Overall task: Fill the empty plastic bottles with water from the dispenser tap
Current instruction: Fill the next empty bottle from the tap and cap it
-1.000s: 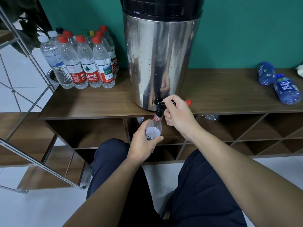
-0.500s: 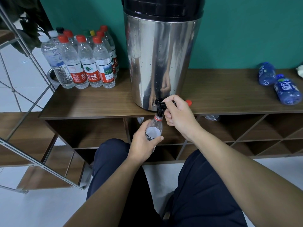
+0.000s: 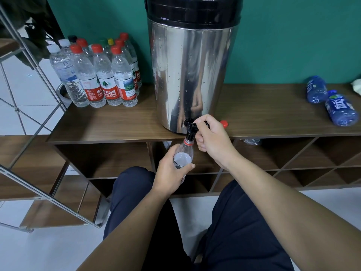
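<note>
Bottle under the tap, filling in progress

Nearest, the left hand (image 3: 172,171) wraps its fingers round the bottle (image 3: 183,156), holding its open mouth right up under the tap (image 3: 189,130) so nothing spills; water shows partway up inside. Just beyond, the right hand (image 3: 212,136) curls round the tap's lever, apparently keeping it open. Behind stands the steel dispenser (image 3: 192,75) at the bench (image 3: 109,124) edge, a loose red cap (image 3: 224,123) beside it, likely this bottle's. Far left, a cluster of capped bottles (image 3: 101,75) looks already full; far right, two blue bottles (image 3: 330,100) lie on their sides, contents unclear.
</note>
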The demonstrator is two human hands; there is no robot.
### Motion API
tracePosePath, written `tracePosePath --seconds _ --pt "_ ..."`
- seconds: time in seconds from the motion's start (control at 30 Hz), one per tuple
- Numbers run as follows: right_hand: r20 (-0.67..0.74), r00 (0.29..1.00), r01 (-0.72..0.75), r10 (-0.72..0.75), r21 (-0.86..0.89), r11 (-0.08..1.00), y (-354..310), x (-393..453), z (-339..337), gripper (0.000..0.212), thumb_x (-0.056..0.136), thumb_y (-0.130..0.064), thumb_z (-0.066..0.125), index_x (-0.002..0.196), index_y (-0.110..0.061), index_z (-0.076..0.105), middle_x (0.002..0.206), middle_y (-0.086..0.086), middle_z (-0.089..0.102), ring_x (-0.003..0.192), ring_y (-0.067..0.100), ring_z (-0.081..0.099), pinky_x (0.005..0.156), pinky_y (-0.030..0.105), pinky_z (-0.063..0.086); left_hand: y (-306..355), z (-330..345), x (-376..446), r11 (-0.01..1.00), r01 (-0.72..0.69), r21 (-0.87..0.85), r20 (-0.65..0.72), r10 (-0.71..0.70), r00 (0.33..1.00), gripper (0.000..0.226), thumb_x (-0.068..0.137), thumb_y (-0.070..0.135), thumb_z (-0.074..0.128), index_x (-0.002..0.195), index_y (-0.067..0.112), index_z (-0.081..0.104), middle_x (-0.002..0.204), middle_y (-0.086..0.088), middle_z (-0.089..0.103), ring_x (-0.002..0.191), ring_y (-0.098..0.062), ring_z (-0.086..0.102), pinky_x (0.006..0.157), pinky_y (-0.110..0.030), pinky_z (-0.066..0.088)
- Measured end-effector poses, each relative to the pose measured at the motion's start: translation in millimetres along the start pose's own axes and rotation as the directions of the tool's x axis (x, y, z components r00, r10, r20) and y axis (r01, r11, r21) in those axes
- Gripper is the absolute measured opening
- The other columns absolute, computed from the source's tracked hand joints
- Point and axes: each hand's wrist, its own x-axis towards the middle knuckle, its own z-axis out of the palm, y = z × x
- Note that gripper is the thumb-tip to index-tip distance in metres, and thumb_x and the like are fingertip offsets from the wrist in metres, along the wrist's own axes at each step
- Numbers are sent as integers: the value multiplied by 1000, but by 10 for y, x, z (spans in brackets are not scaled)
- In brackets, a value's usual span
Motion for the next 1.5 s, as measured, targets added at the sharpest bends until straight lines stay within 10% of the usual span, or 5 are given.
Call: tracePosePath --seconds 0.5,1.5 --pt "-30 1000 5 -4 14 1000 23 -3 28 17 115 -27 53 108 -15 63 61 -1 41 55 16 33 49 31 29 -17 18 8 1000 -1 -29 -16 1 1000 67 88 20 95 143 39 62 120 12 75 111 -13 74 88 -17 59" --pt "-27 1000 10 -10 11 1000 31 10 23 17 115 -24 51 108 -12 61 61 2 37 54 16 31 49 32 25 10 6 -4 1000 -14 2 8 14 1000 68 88 18 95 144 38 62 123 19 74 117 -6 71 103 -24 57"
